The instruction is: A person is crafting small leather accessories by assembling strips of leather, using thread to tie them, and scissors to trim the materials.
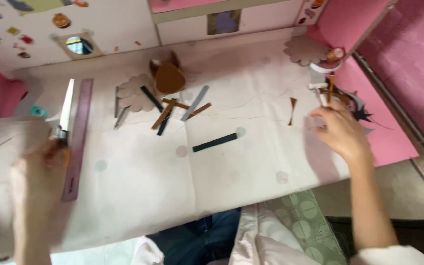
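Head view. A pale paper sheet (222, 162) covers the surface and serves as the landmark here. At the sheet's left edge the left hand (38, 179) is closed round the handle of a craft knife (66, 105), whose blade points away from the person; the fingers are blurred, so the exact grip cannot be told. Just right of the knife, parallel to it, lies a purple ruler (78, 137). At the sheet's right edge the right hand (337, 130) reaches into a heap of paper offcuts (339, 95); its fingers appear drawn together on a small piece, though blur hides what is pinched.

Judged from this pose, a clean cut calls for the blade running tight along the ruler's edge, with the free hand pressing the ruler flat, well clear of the blade.

Near the sheet's far middle lie scattered strips (172, 110), brown, dark and grey, beside a brown paper animal shape (169, 76) and a scalloped cut-out (132, 92). One dark strip (215, 142) lies alone at the centre. A second scalloped piece (304, 50) sits at the far right corner. The strips crowd the far half; the near half is bare.
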